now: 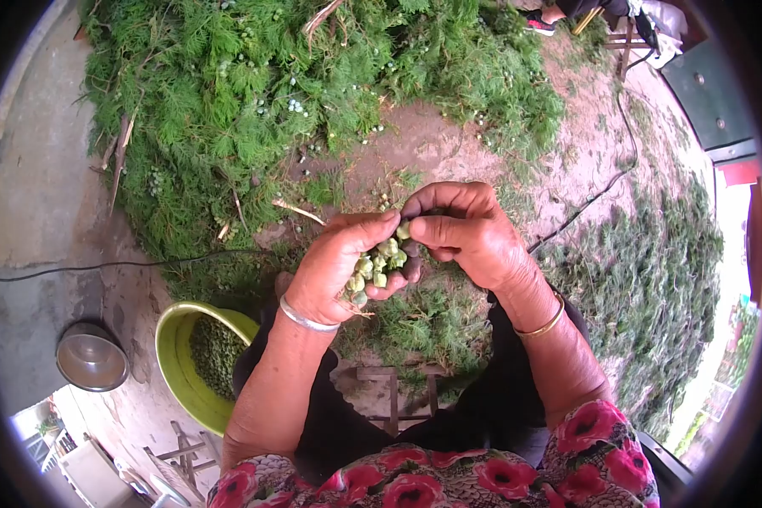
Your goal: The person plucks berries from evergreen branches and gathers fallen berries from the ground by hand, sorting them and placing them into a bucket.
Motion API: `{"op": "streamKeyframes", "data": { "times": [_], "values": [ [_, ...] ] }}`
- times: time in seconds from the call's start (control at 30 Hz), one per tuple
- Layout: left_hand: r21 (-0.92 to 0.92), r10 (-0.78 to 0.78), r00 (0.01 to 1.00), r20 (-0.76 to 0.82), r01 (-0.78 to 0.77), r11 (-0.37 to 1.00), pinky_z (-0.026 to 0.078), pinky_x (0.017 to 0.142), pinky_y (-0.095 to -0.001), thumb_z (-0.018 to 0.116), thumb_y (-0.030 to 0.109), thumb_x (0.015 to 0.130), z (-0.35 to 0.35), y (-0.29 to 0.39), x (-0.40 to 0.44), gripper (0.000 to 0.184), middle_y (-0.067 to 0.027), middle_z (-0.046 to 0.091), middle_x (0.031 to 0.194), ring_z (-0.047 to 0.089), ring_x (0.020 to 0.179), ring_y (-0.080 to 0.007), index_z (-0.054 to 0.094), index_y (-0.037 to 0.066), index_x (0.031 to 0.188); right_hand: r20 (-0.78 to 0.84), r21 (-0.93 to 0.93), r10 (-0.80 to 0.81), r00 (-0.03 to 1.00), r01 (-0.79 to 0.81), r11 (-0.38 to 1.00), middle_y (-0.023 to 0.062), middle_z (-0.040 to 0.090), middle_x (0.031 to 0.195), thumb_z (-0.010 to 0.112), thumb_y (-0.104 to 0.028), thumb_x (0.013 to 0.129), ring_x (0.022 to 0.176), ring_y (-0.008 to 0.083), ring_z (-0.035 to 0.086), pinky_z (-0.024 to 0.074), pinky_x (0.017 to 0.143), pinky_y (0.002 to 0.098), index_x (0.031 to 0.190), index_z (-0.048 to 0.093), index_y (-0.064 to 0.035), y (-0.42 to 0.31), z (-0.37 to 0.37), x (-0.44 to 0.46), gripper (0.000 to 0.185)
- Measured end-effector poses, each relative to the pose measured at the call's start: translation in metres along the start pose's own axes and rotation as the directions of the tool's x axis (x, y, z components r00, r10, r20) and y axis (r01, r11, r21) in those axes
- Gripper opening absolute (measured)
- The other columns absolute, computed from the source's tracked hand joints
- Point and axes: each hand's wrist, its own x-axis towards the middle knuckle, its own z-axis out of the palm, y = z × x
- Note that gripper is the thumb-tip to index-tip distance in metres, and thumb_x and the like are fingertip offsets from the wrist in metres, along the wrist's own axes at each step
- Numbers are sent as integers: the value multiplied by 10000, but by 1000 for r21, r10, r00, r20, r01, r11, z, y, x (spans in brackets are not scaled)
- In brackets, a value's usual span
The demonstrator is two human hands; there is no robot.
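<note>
Several pale green seed cones (381,261) lie in the cupped palm of my left hand (334,258), whose fingers curl up around them. The thumb and fingers of my right hand (466,229) pinch one green cone at the left hand's fingertips, so the two hands touch there. A yellow-green bucket (171,364), partly filled with small green cones (216,354), stands on the ground left of my left forearm. Beyond my hands spreads a large heap of green conifer branches (229,102).
A metal bowl (92,357) sits at the far left. A black cable (588,203) crosses the ground on both sides. More cut greenery (652,288) covers the right side. Part of another person (553,14) and a stool (625,46) show at the top right.
</note>
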Motion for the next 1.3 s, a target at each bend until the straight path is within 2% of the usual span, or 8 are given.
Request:
{"op": "streamKeyframes", "data": {
  "times": [0.27,0.37,0.43,0.53,0.6,0.7,0.8,1.3],
  "values": [
    [-49,43,990,-134,-50,998,361,350,-194,549,274,910,8,2,2,317,-152,620,713,552,486,-149,580,-38,863,23,517,71,997,-72,853,39,577,692,636,-117,815,596,106,536,424,510,214,880,603,13,4,3,5,150],
    [-43,60,992,-114,-65,997,360,344,-192,557,268,908,2,1,4,313,-129,613,702,552,492,-149,585,-42,875,9,425,68,998,-65,903,44,597,704,655,-88,781,622,114,559,446,529,226,851,610,20,9,5,6,137],
    [88,68,980,-190,-52,995,365,337,-200,533,316,919,6,1,4,351,-175,588,695,539,471,-168,565,-29,866,-52,-152,-219,974,209,966,39,618,712,672,-64,757,647,112,581,465,545,238,818,618,27,17,11,9,122],
    [87,42,972,-232,-22,996,363,331,-198,545,330,911,10,-1,4,350,-169,585,683,528,448,-164,559,-16,856,-19,-435,-179,984,153,888,24,630,715,704,-74,748,635,103,584,473,555,244,800,632,20,6,14,5,129],
    [64,27,978,-206,-14,998,366,335,-197,532,341,915,6,-2,3,362,-168,585,694,530,461,-166,555,-16,859,6,-418,-176,984,162,894,29,623,698,701,-87,755,586,98,568,455,531,229,815,627,22,4,11,4,145],
    [-32,21,993,-119,-25,999,372,341,-200,523,350,916,-1,-2,5,368,-151,594,701,549,490,-167,566,-8,846,-69,192,26,997,-12,981,50,601,698,647,-47,759,563,102,554,418,490,200,870,596,39,3,7,5,149],
    [-112,22,999,-42,-26,993,393,354,-217,490,374,923,-3,0,6,394,-152,612,734,573,531,-173,577,-1,841,-21,464,55,998,-39,885,49,594,718,643,-63,782,602,100,564,423,494,195,898,592,32,6,-1,6,158],
    [-390,-86,996,26,89,917,415,362,-221,443,502,909,-12,-4,15,562,-194,600,774,574,586,-202,562,-47,927,-55,530,173,983,-118,840,63,577,701,645,-142,835,509,116,493,307,386,192,803,584,-12,9,-2,5,147]
  ]
}}
